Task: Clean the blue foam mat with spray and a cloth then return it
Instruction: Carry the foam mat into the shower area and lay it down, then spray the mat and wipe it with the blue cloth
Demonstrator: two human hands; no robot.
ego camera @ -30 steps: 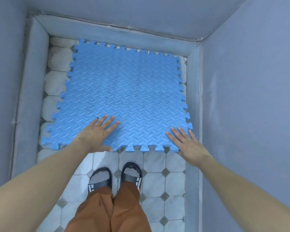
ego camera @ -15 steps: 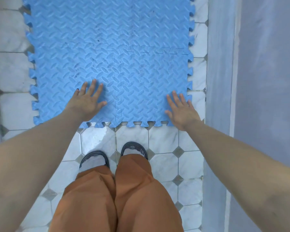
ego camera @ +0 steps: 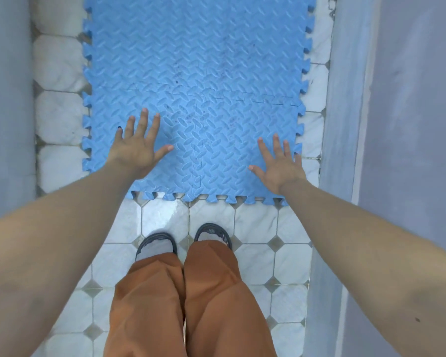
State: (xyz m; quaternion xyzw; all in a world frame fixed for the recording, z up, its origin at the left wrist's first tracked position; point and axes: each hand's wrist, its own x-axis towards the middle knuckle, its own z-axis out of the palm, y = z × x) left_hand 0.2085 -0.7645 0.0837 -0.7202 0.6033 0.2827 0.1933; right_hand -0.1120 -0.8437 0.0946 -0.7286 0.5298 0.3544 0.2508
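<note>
The blue foam mat (ego camera: 204, 73) lies flat on the tiled floor, its interlocking teeth along the edges and dark specks near its middle. My left hand (ego camera: 137, 145) lies flat on the mat's near left part, fingers spread and straight. My right hand (ego camera: 278, 163) lies flat on the near right part, close to the right edge, fingers spread too. Neither hand grips anything. No spray bottle or cloth is in view.
White octagon floor tiles (ego camera: 255, 220) surround the mat. A grey wall (ego camera: 410, 124) with a raised skirting stands on the right, another grey wall (ego camera: 5, 99) on the left. My feet in dark sandals (ego camera: 211, 233) and orange trousers stand just before the mat's near edge.
The view has shifted so the mat sits lower and more centred. Both hands stay flat on the mat's near part, fingers now spread wider.
</note>
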